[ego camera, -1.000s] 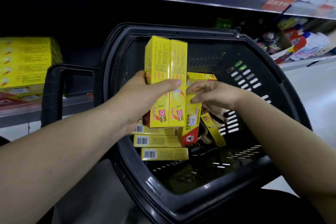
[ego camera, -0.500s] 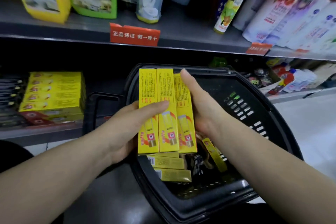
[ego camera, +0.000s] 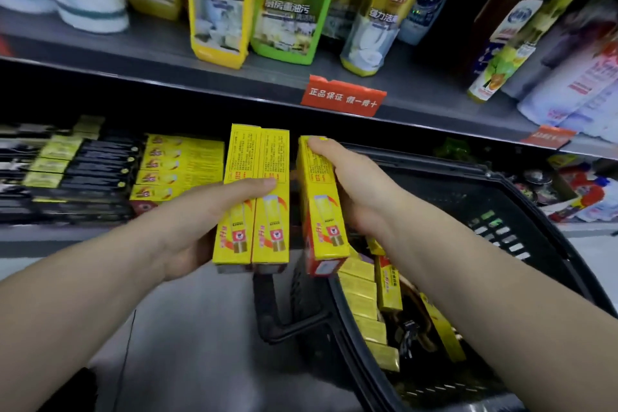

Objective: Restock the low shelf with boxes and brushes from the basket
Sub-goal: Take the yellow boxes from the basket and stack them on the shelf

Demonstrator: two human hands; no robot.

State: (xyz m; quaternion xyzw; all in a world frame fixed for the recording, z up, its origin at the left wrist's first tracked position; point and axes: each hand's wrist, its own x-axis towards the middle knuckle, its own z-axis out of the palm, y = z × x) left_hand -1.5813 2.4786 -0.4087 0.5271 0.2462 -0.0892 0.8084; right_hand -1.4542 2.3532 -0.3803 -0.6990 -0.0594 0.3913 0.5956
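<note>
Between the basket and the low shelf, my left hand (ego camera: 187, 231) grips two yellow boxes (ego camera: 255, 197) side by side, thumb across their fronts and fingers curled behind. My right hand (ego camera: 354, 191) holds a third box (ego camera: 319, 207) on its own, fingers wrapped over its top edge and far side. A narrow gap separates that box from the pair. All three stand nearly upright, above the basket's handle (ego camera: 277, 314) and just in front of the shelf's dark opening.

On the low shelf (ego camera: 67, 237) to the left, a stack of matching yellow boxes (ego camera: 182, 167) already lies flat, with dark packs (ego camera: 83, 177) beside it that are too blurred to identify. The black basket (ego camera: 541, 231) on my right still carries a row of yellow boxes (ego camera: 364, 308) and some dark items I cannot make out, possibly brushes. I judge the task partly done: some stock is shelved, three boxes are in transit, several remain.

Half a second ago the three boxes were pressed together as one bundle over the basket; now the third has split away and everything has shifted left toward the shelf.
</note>
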